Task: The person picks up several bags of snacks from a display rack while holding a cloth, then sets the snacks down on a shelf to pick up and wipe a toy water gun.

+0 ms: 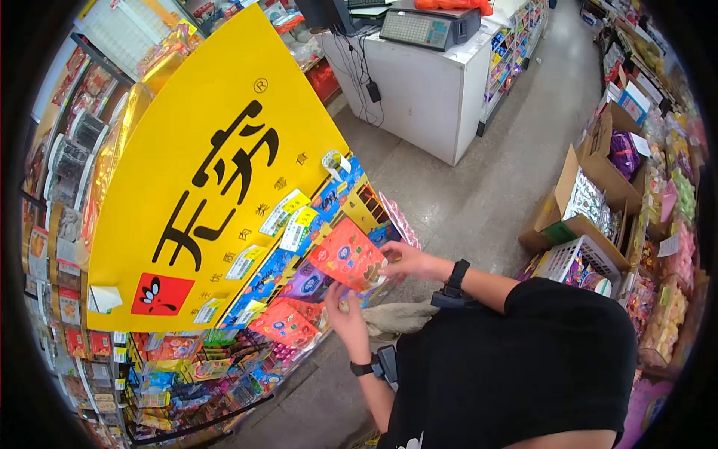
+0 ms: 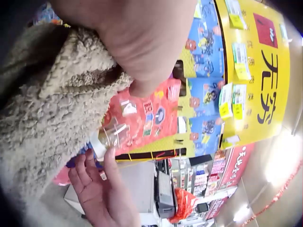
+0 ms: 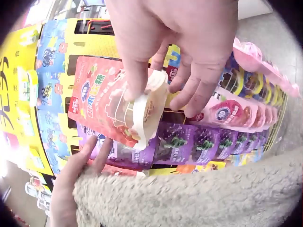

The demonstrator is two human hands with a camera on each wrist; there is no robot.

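Note:
My right hand [image 1: 404, 260] pinches the bottom edge of a red gummy candy pouch [image 1: 349, 256], thumb on the front beside its clear window. The pouch tilts in front of the hanging display, well shown in the right wrist view. My left hand [image 1: 348, 320] holds a fluffy beige towel [image 3: 199, 194] bunched at the palm, its fingertips near the pouch's lower corner. Purple candy pouches [image 3: 189, 142] hang in a row behind, with pink pouches [image 3: 241, 111] beside them. Another red pouch [image 1: 284, 322] hangs nearer the front. The left palm is mostly hidden by the towel.
A large yellow sign [image 1: 217, 165] with price tags rises over the rack. Beyond the aisle stands a white counter [image 1: 419, 97] with a scale [image 1: 426, 28]. Opened cardboard boxes [image 1: 550, 217] and a white basket [image 1: 587, 262] stand at the right.

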